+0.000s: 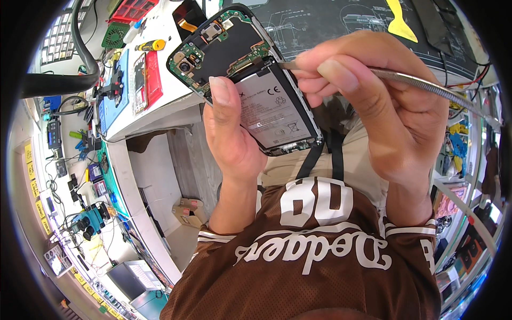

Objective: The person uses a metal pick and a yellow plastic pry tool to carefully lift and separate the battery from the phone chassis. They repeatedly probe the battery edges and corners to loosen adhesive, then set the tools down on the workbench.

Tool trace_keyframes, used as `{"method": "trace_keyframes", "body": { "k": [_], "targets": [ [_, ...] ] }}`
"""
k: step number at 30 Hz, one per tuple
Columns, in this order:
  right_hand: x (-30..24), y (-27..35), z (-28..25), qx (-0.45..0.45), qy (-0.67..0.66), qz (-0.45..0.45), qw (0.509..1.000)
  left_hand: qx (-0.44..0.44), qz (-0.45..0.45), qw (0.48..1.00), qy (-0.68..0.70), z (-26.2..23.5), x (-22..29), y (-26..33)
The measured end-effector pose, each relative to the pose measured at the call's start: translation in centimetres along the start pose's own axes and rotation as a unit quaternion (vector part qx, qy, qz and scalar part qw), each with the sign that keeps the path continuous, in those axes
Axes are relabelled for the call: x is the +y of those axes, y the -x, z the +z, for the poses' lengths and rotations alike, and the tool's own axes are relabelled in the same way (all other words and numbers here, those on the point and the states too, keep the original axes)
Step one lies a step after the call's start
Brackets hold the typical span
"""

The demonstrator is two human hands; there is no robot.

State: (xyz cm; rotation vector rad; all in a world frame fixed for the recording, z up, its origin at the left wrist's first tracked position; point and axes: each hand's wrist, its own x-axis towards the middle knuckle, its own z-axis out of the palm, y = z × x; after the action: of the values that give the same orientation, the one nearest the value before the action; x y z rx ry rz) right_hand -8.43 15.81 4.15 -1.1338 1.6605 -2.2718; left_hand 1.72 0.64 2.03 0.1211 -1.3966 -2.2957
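An opened smartphone [256, 53] is held up in my left hand [229, 125], the thumb lying along its near left edge and the other fingers hidden beneath. Its green circuit board, camera module [184, 65] and silver-grey battery [274, 109] are exposed. My right hand [373, 96] pinches a slim metal tool with a ridged handle [426, 85], perhaps tweezers or a spudger. The tool's tip [285, 65] reaches the phone's right side by the battery's upper edge; whether it touches the connector there I cannot tell.
A dark printed work mat [341, 26] with a yellow scraper [401, 24] lies beyond my hands. On the white bench at left are a red tray [153, 80], a blue repair mat [114, 106] and a yellow-black tool [151, 45]. A black curved arm [80, 53] juts in at upper left.
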Motion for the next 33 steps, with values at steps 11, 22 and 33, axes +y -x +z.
{"method": "trace_keyframes", "body": {
  "k": [11,22,33],
  "targets": [
    [-0.7,-0.7,0.2,-0.028,0.06,0.012,0.998,0.055,0.008,0.997,-0.051,1.1,-0.4,-0.2],
    [-2.5,-2.0,-0.1,-0.027,0.05,0.061,0.997,0.019,-0.064,0.997,-0.034,0.5,0.2,-1.2],
    [-1.3,-1.7,-0.7,-0.038,0.037,0.019,0.998,0.023,-0.088,0.996,0.009,0.4,-0.2,-1.1]
  ]
}}
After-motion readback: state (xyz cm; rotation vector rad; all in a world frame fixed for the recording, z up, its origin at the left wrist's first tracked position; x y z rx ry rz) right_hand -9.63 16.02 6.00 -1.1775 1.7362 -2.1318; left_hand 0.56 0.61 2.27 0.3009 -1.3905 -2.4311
